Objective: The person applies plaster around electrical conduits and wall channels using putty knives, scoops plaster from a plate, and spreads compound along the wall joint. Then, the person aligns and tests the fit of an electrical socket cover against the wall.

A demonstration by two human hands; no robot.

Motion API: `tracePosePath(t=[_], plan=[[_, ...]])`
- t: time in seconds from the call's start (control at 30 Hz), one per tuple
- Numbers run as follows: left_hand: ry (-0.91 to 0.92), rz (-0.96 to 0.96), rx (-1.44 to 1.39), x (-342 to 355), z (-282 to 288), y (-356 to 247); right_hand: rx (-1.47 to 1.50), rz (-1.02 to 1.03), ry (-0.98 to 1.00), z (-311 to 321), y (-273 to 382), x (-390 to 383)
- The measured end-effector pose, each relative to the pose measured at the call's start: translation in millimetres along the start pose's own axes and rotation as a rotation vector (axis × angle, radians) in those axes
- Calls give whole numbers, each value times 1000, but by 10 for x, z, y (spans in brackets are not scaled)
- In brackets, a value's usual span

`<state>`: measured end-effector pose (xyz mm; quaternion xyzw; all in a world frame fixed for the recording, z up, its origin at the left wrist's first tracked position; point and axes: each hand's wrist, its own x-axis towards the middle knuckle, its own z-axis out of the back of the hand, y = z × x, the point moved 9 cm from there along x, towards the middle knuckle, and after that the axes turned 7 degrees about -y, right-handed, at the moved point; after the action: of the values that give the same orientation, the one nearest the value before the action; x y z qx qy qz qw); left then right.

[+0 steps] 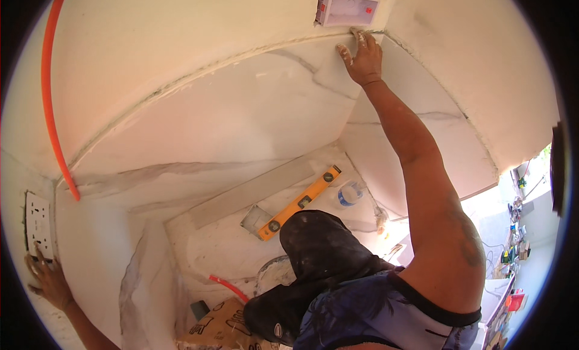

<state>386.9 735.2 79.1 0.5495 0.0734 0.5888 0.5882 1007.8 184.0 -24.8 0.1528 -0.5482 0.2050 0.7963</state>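
Observation:
My right hand (365, 59), dusted with white, reaches up to the top edge of a white marble-patterned wall tile (241, 118). Its fingers are spread, with the tips just below a recessed pale electrical box (348, 11) that has red tabs. At the far left, my left hand (49, 282) rests its parted fingers against the lower end of a white socket plate (38, 220) set in the side wall. Neither hand grips anything. A thin uneven gap line runs along the tile's upper edge, below the bare cream wall (199, 30).
An orange tube (48, 91) hangs at the left. On the tiled surface below lie a yellow spirit level (301, 202), a round clear-and-blue item (350, 194) and a short red tube (229, 287). A brown paper bag (211, 332) and a partly hidden bucket (269, 276) stand by my legs.

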Motion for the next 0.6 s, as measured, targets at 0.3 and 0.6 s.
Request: tracePosePath(t=[0.3,0.6], plan=[[115,19,86,-63,82,28,8,-63,16,-63,-36,-13],[-210,5,-72,242,-581,-56,37,-86,10,-83,-34,-22]])
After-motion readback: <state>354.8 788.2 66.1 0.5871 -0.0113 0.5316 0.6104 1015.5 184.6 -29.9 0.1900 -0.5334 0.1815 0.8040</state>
